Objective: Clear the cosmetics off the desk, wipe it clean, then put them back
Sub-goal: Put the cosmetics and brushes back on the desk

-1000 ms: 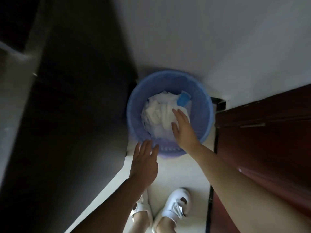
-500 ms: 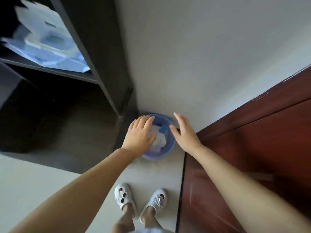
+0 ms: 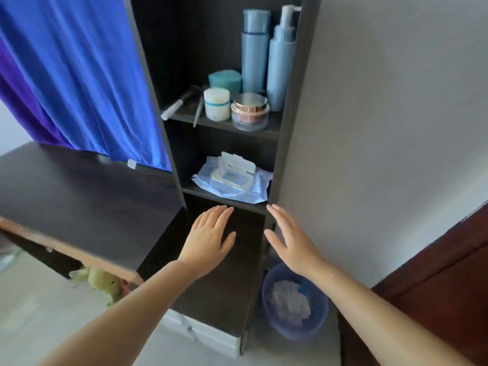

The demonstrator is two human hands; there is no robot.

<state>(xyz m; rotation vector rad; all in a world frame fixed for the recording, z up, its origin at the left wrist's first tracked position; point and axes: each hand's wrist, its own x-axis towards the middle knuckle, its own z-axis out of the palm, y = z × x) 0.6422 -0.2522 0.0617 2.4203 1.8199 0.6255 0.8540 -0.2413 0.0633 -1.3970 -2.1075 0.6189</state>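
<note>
The cosmetics stand on the upper shelf: two tall blue bottles (image 3: 254, 48), a white jar (image 3: 217, 103), a rose-gold lidded jar (image 3: 250, 111), a teal container (image 3: 225, 80) and a brush (image 3: 179, 101). A pack of wet wipes (image 3: 232, 179) with its lid up lies on the shelf below. My left hand (image 3: 210, 237) and my right hand (image 3: 289, 240) hover with flat, spread fingers just below the wipes shelf, holding nothing. The dark desk top (image 3: 79, 202) stretches to the left.
A blue waste basket (image 3: 294, 303) with crumpled white tissues sits on the floor by the wall. A blue curtain (image 3: 79, 75) hangs behind the desk. A dark red door (image 3: 435, 299) is at the right. A white drawer front (image 3: 200, 334) shows below the cabinet.
The view has risen from the waste basket to the shelf unit. Both hands came up from the basket to shelf height, empty; the right hand left the tissue in the basket.
</note>
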